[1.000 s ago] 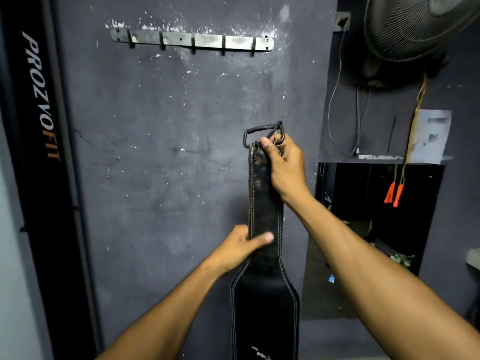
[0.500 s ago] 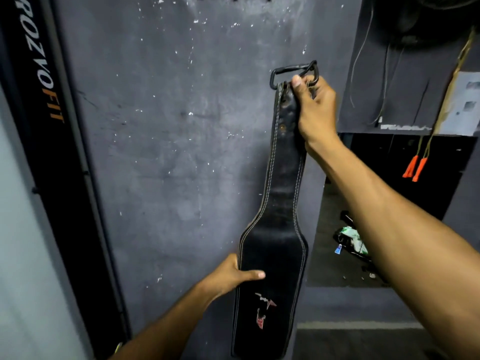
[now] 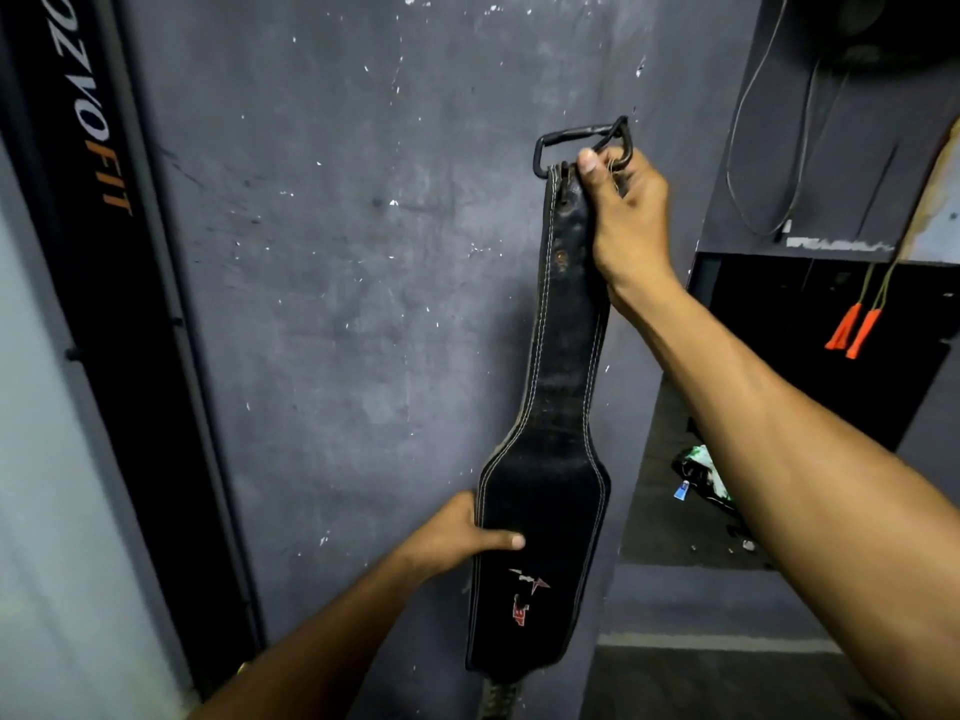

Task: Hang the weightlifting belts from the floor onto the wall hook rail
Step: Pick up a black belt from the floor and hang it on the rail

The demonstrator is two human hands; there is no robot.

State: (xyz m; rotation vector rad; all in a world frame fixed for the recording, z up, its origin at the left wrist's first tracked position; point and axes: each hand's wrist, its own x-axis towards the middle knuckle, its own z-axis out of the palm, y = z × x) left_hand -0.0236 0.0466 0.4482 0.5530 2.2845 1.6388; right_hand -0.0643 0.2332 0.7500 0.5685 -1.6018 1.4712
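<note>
Right arm extended up and away, right hand (image 3: 626, 215) high, fingers curled, thumb up, gripping belt (image 3: 550, 459) top. Left arm reaches in from lower left, left hand (image 3: 457, 535) low, thumb flat across belt face, pinching its left edge.

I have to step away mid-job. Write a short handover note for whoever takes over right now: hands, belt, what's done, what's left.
Right hand: grip on the top of the belt, just below its metal buckle.
Left hand: grip on the belt's wide part, thumb across the front.
Belt: off the floor, hanging upright in front of the grey wall.
Done: belt picked up.
Left: loop the buckle over a hook; the hook rail is out of view now.
</note>
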